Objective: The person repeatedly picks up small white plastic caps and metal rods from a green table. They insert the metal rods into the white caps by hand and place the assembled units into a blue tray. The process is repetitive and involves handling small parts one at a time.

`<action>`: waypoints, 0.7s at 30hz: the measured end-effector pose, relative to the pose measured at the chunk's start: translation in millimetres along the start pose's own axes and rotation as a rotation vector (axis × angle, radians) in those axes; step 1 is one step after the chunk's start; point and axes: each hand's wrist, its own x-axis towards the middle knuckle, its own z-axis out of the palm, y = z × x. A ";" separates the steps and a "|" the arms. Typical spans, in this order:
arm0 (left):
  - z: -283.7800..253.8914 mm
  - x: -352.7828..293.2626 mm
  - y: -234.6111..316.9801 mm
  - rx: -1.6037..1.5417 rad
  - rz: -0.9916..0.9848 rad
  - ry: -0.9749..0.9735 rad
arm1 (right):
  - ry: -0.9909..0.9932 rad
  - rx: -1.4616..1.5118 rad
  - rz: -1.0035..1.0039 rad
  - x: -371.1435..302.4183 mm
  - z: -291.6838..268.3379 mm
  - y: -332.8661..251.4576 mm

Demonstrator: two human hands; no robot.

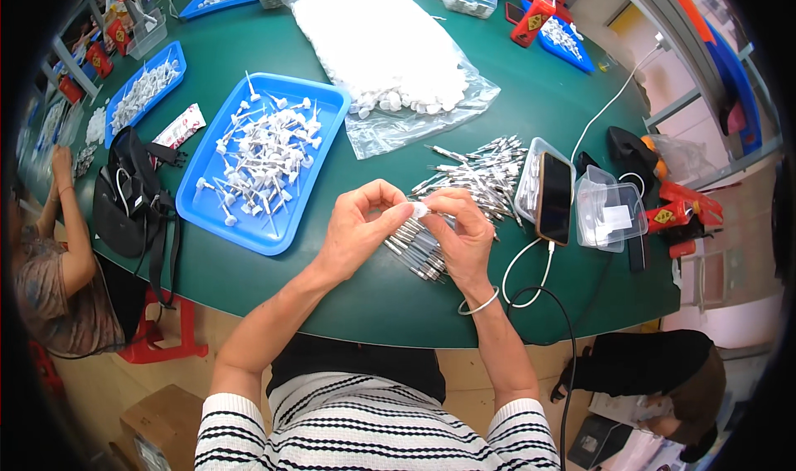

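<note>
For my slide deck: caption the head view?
Both hands pinch a small white cap above metal pins, beside a blue tray.

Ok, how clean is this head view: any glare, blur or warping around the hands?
Head view: even light and sharp at the centre, so the left hand, right hand and small white cap between them read clearly; the green table edge bows near the rim, corners go black; mild sheen on the plastic bag.

Small white plastic cap [420,211], round and pale, pinched between the fingertips of both hands above the green table's near edge. Thin metal pin [444,219], silvery and slender, extends rightward from the cap, largely hidden by the fingers.
</note>
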 end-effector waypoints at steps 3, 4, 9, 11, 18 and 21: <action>-1.6 -1.2 5.6 0.040 -0.022 0.014 | -0.025 0.042 0.036 -0.2 0.4 1.6; -2.3 -1.6 6.6 0.048 -0.038 0.015 | -0.033 0.055 0.049 -0.4 0.1 2.2; -4.2 -2.2 5.9 0.100 0.040 0.004 | -0.131 0.098 0.111 -3.4 -3.4 6.2; -4.2 -2.9 5.2 0.123 0.064 0.002 | -0.152 0.183 0.181 -4.5 -2.9 7.1; -4.9 -5.6 3.8 0.109 0.023 -0.081 | -0.200 0.379 0.305 -3.4 -2.7 5.8; -0.9 -6.2 1.0 0.079 0.075 -0.043 | -0.216 0.417 0.329 -1.4 -3.0 3.1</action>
